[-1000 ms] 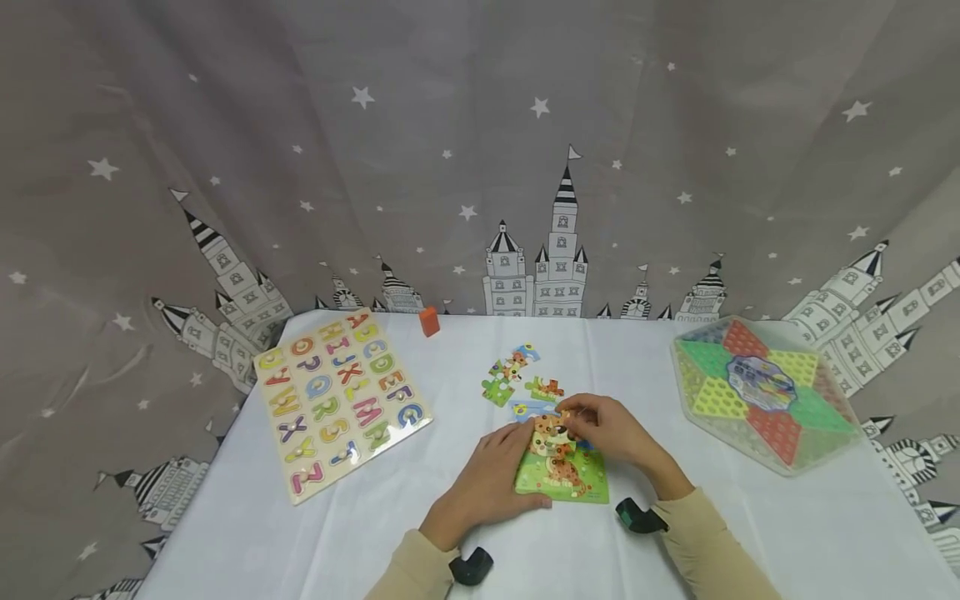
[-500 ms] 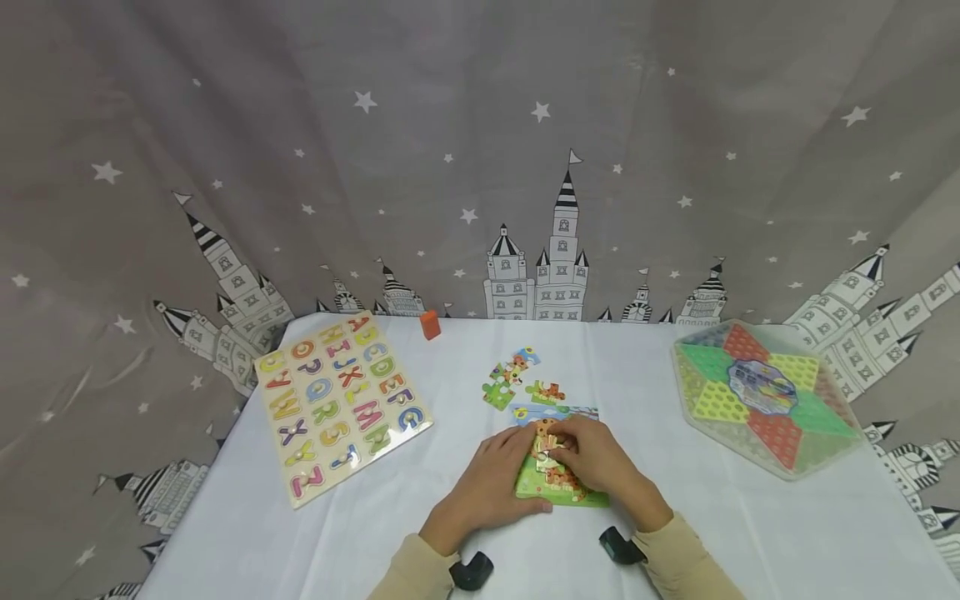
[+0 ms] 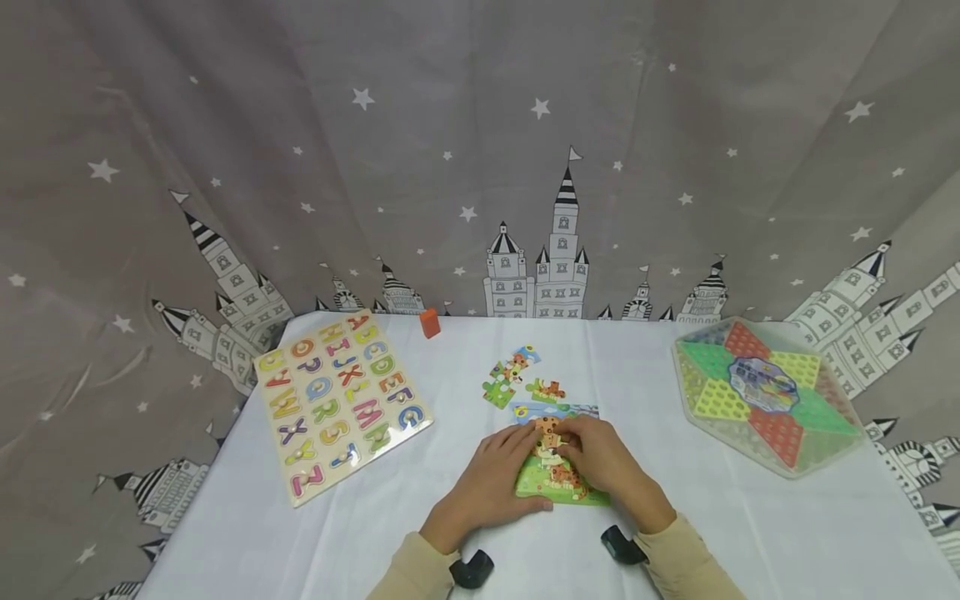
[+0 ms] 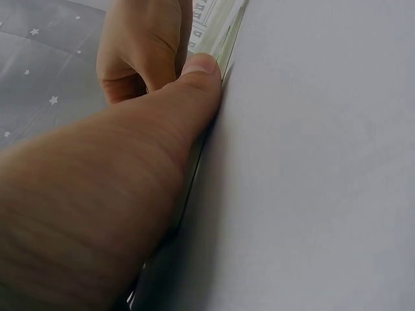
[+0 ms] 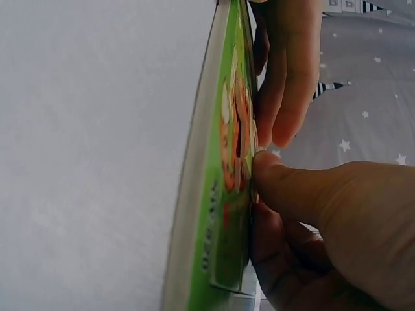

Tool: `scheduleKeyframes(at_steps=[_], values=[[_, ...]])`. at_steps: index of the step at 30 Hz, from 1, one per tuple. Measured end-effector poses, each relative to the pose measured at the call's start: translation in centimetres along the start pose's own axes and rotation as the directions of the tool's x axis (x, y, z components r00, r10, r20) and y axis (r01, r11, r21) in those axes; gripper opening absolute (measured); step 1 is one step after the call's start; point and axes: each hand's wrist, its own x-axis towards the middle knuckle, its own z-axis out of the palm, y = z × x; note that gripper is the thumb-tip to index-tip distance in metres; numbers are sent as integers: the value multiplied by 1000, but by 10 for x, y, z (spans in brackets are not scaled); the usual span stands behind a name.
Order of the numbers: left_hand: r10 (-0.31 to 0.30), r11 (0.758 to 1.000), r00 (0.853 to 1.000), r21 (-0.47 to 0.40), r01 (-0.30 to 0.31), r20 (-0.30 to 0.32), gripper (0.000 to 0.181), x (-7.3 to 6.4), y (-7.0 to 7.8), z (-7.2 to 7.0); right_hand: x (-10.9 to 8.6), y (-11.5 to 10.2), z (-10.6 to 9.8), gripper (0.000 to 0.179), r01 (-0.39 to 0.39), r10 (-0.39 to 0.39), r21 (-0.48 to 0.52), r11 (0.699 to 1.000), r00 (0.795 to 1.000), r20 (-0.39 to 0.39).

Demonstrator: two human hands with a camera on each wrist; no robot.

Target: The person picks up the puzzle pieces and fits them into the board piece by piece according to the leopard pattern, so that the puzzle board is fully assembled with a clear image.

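A jigsaw board (image 3: 566,492) with an orange spotted animal on green lies before me. My left hand (image 3: 487,475) rests along its left side, fingers extended over the surface and thumb at the near edge. The left wrist view shows that thumb (image 4: 201,71) against the board's side. Over the right half, my right hand (image 3: 603,458) pinches a small puzzle piece at the picture's middle; fingers mostly hide the piece. In the right wrist view the right thumb (image 5: 279,184) meets the board's surface, beside the left fingers (image 5: 298,97).
Several loose puzzle pieces (image 3: 498,392) lie beyond the board. A wooden alphabet board (image 3: 326,454) is at left, an orange block (image 3: 430,323) at the back. To the right sits a hexagonal case (image 3: 772,400) with coloured triangles. A grey star-patterned curtain (image 3: 465,125) hangs behind.
My right hand has moved from the board's upper right down and inward with the piece, then shifted only slightly. The left hand has stayed in place.
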Motion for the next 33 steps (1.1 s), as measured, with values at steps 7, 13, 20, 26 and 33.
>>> scheduleKeyframes(at_steps=[7,13,20,26,33], values=[[9,1000,1000,6,-9,2,93,0,-1,-3,3,1,1,19,13,-14,-20,1000,998,-53],[15,1000,1000,-2,-15,5,86,0,-2,-5,6,1,3,16,27,-30,-47,999,996,-82],[12,1000,1000,4,-12,6,84,0,-2,-6,7,1,3,13,29,-33,-42,999,995,-94],[7,1000,1000,7,-7,9,83,-1,-3,-4,7,2,1,14,29,-31,-34,999,998,-60],[25,1000,1000,13,-26,5,83,0,-1,0,23,12,-23,27,18,-20,37,999,998,63]])
